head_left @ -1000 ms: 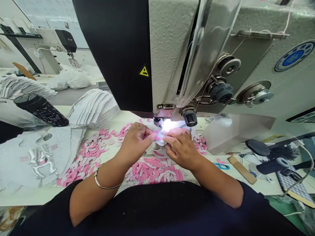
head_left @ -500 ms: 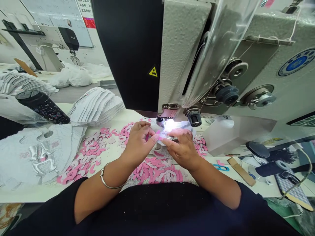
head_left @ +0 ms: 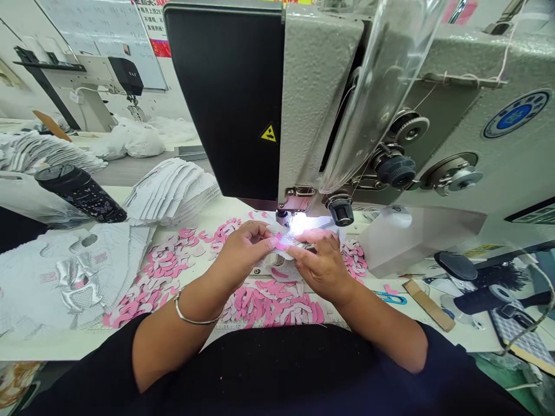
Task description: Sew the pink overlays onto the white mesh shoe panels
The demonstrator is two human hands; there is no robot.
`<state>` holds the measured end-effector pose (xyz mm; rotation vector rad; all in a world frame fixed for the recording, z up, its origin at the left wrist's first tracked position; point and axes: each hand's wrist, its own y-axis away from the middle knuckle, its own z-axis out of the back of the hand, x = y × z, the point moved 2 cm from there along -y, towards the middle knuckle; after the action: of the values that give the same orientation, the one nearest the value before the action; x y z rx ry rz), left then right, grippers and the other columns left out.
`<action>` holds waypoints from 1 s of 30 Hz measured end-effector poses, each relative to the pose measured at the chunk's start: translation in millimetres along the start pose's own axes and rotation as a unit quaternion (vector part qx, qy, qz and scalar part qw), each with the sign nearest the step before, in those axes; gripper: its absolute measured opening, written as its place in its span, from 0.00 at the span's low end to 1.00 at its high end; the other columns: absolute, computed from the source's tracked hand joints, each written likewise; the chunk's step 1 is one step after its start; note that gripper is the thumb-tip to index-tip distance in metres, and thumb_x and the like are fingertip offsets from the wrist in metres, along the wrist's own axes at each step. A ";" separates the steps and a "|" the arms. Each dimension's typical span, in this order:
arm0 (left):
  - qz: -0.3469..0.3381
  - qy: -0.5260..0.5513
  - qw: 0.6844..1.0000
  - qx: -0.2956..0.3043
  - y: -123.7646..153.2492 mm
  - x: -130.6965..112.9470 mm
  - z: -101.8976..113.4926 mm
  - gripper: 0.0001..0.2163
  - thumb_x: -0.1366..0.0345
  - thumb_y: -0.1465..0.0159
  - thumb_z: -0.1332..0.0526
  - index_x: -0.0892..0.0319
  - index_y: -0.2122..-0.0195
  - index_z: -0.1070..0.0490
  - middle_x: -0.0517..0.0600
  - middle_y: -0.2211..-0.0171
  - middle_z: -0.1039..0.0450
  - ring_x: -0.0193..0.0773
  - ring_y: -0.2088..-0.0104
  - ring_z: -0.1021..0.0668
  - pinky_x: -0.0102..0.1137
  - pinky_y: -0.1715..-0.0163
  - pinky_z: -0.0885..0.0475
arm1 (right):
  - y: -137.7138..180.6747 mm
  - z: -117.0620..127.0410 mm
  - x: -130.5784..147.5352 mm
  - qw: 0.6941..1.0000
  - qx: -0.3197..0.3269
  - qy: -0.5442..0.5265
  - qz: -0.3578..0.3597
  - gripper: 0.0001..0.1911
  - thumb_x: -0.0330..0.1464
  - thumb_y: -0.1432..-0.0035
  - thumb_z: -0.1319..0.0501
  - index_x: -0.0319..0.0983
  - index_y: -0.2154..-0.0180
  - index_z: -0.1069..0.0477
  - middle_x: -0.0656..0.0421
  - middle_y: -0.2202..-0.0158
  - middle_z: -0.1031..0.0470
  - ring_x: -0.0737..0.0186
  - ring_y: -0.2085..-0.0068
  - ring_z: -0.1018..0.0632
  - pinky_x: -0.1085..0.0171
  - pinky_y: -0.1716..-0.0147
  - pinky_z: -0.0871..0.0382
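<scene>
Left hand (head_left: 245, 251): you have it curled, its fingertips pinching a pink cutout (head_left: 281, 245) against the edge of a white mesh panel (head_left: 282, 268); a metal bangle (head_left: 195, 316) circles your wrist.
Right hand (head_left: 323, 267): yours is closed as well, fingers bent over that same panel, just beside your left fingertips.
Panel: you hold it on the bench (head_left: 56, 346), lit and right in front of the presser foot (head_left: 282, 218).
Machine: the head of a sewing machine (head_left: 321, 86) rises directly ahead, with a black tension knob (head_left: 340, 211) beside the needle area.
Bench: loose pink cutouts (head_left: 273, 306) lie scattered around both hands. To your left sit a stack of mesh panels (head_left: 171, 190), flat panels with silver patches (head_left: 73, 277) and a black bottle (head_left: 80, 193). To your right lie blue snips (head_left: 392, 298) and a cardboard strip (head_left: 428, 305).
Beyond: a second sewing machine (head_left: 125, 75) stands past white bags (head_left: 130, 141).
</scene>
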<state>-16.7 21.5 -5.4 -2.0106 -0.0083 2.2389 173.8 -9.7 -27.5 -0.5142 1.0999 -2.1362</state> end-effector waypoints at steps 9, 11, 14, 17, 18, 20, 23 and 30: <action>0.020 0.042 0.999 0.020 0.4 3.8 -4.3 0.07 0.64 0.43 0.34 0.59 0.72 0.32 0.43 0.74 0.35 0.29 0.77 0.35 0.28 0.77 0.40 | 1.8 0.1 0.6 1.000 0.002 -0.002 -0.001 0.18 0.24 0.40 0.39 0.46 0.50 0.28 0.55 0.54 0.27 0.54 0.52 0.27 0.52 0.53 0.34; 0.018 0.041 0.999 0.021 0.9 3.8 -4.1 0.08 0.64 0.43 0.33 0.59 0.72 0.32 0.43 0.74 0.35 0.29 0.76 0.34 0.28 0.76 0.40 | 1.7 0.2 0.2 1.000 0.000 -0.007 -0.004 0.19 0.23 0.41 0.39 0.45 0.50 0.30 0.55 0.54 0.27 0.54 0.51 0.27 0.52 0.53 0.34; 0.007 0.022 1.000 0.021 -0.2 5.7 -2.0 0.08 0.62 0.43 0.33 0.58 0.70 0.31 0.44 0.71 0.33 0.29 0.75 0.33 0.28 0.76 0.38 | 1.7 -0.2 -0.6 1.000 -0.010 -0.022 -0.009 0.19 0.23 0.41 0.39 0.44 0.50 0.33 0.55 0.54 0.25 0.54 0.50 0.26 0.52 0.52 0.34; 0.000 0.010 1.000 0.022 -1.6 7.5 -0.2 0.08 0.61 0.43 0.33 0.58 0.69 0.29 0.45 0.70 0.32 0.30 0.75 0.33 0.29 0.76 0.38 | 2.4 -0.8 -1.4 0.999 -0.021 -0.035 -0.015 0.18 0.23 0.41 0.39 0.43 0.50 0.35 0.55 0.54 0.25 0.54 0.49 0.26 0.52 0.50 0.34; -0.004 0.010 1.000 0.020 -1.8 7.3 0.0 0.08 0.62 0.44 0.33 0.58 0.70 0.29 0.45 0.71 0.32 0.30 0.75 0.33 0.29 0.75 0.37 | 2.7 -1.0 -1.6 0.999 -0.022 -0.037 -0.015 0.18 0.23 0.41 0.39 0.43 0.50 0.35 0.55 0.54 0.25 0.55 0.49 0.26 0.52 0.50 0.34; -0.013 0.007 1.000 0.011 -1.6 5.6 0.2 0.07 0.62 0.45 0.33 0.59 0.72 0.30 0.46 0.71 0.31 0.31 0.75 0.32 0.29 0.75 0.37 | 3.3 -1.0 -1.7 0.999 -0.020 -0.033 -0.011 0.19 0.23 0.41 0.39 0.44 0.49 0.33 0.55 0.53 0.25 0.55 0.49 0.26 0.52 0.50 0.34; -0.016 -0.001 1.000 0.001 -0.4 2.4 -0.1 0.06 0.63 0.47 0.33 0.59 0.73 0.29 0.46 0.73 0.31 0.32 0.75 0.32 0.30 0.74 0.36 | 3.4 -0.2 -1.1 1.000 -0.019 -0.022 0.003 0.22 0.22 0.42 0.40 0.47 0.48 0.31 0.56 0.53 0.26 0.55 0.50 0.26 0.53 0.52 0.33; -0.022 -0.024 0.999 0.004 -1.3 3.1 1.2 0.07 0.62 0.46 0.34 0.59 0.71 0.29 0.48 0.70 0.30 0.32 0.74 0.31 0.30 0.74 0.35 | 2.5 0.0 0.5 1.000 -0.010 -0.018 0.004 0.22 0.22 0.42 0.39 0.48 0.48 0.27 0.55 0.54 0.27 0.55 0.50 0.27 0.52 0.51 0.33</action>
<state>-18.0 23.2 -8.3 -1.9330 -0.0483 2.2550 174.4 -11.1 -29.5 -0.5548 1.1033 -2.1029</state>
